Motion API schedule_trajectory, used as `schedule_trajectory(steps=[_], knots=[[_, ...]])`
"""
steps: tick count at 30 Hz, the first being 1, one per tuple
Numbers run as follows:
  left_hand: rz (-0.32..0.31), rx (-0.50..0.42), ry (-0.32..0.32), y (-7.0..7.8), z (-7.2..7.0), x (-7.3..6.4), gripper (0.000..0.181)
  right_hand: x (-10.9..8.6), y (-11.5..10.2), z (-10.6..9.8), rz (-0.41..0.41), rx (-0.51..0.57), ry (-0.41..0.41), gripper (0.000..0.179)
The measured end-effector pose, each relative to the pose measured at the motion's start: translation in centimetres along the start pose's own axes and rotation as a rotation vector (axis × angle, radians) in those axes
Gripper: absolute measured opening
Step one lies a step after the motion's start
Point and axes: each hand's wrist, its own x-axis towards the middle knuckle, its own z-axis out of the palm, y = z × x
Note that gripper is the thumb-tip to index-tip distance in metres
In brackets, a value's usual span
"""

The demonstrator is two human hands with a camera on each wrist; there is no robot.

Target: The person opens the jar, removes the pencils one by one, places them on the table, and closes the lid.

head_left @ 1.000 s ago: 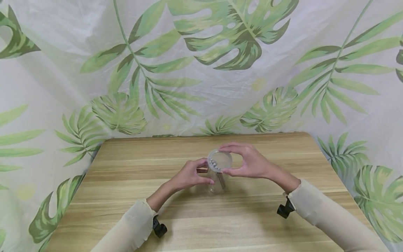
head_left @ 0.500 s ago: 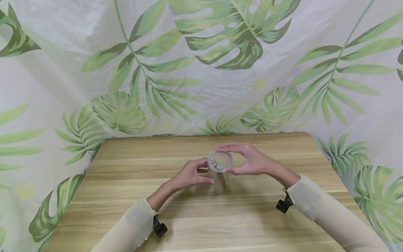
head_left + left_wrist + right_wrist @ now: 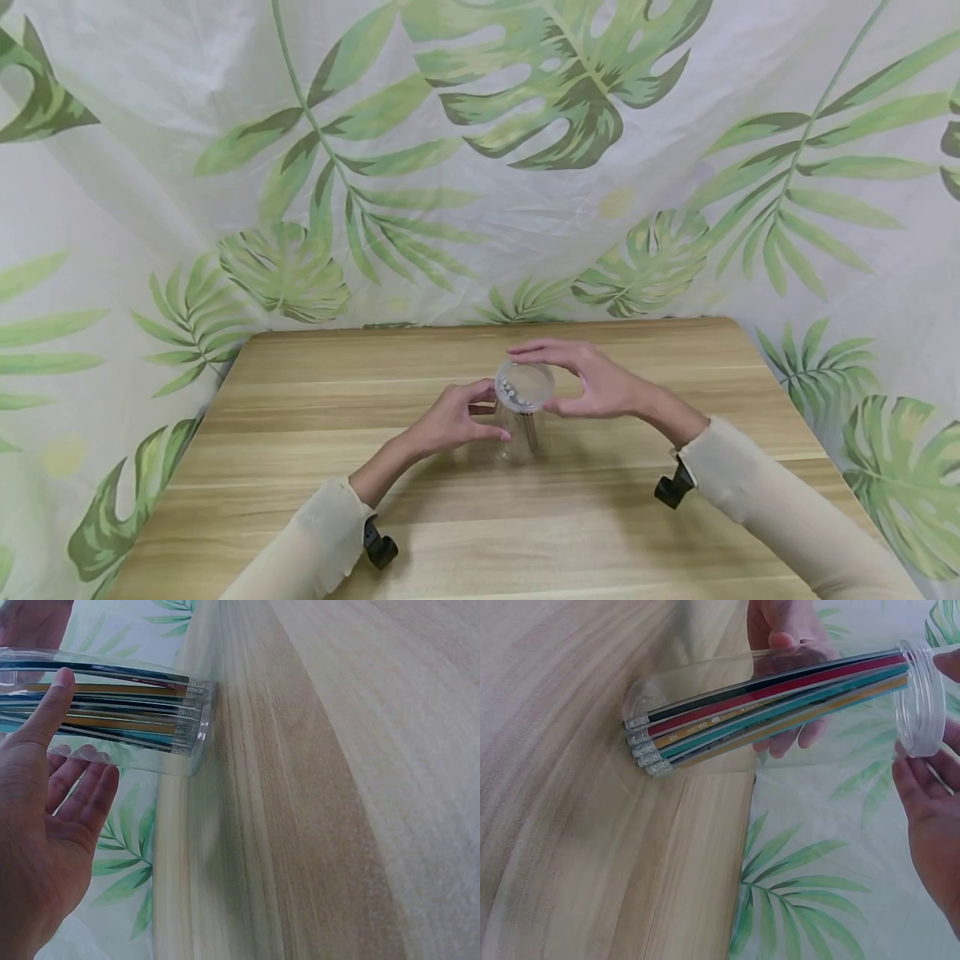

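A clear plastic jar (image 3: 516, 446) stands upright on the table, with a clear round lid (image 3: 531, 383) on top. Several pencils (image 3: 772, 712) in black, red, green and yellow lean together inside it, their silver ends down at the jar's base. My left hand (image 3: 452, 418) grips the jar's side, thumb on the near side and fingers behind. From the right, my right hand (image 3: 606, 385) holds the lid by its edge between thumb and fingers. In the right wrist view the lid's ridged rim (image 3: 922, 701) sits at the jar's mouth.
The wooden table (image 3: 315, 358) extends around the jar on every side. Behind its far edge hangs a pale cloth (image 3: 525, 242) printed with green leaves. Black wrist cameras (image 3: 380, 543) sit below both sleeves.
My right hand's fingers have moved counterclockwise round the lid: the index finger goes left along the far edge, the thumb right along the near edge. The left hand and jar stay nearly still.
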Motion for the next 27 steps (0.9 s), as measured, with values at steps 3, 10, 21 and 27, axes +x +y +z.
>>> schedule_trajectory(steps=[3, 10, 21, 27], knots=[[0.002, 0.004, 0.003, 0.0, 0.0, 0.0, 0.065, 0.0, -0.2, 0.2, -0.015, -0.032, 0.056, 0.069], [0.005, 0.007, 0.005, 0.0, 0.1, 0.0, 0.066, -0.1, -1.1, 0.6, -0.035, -0.156, 0.174, 0.069], [0.005, 0.007, 0.002, 0.0, 0.0, -0.1, 0.066, 0.0, -1.8, 1.7, -0.072, -0.301, 0.256, 0.064], [0.007, 0.015, 0.001, -0.1, 0.1, -0.1, 0.066, 0.0, -1.8, 1.7, -0.076, -0.293, 0.236, 0.061]])
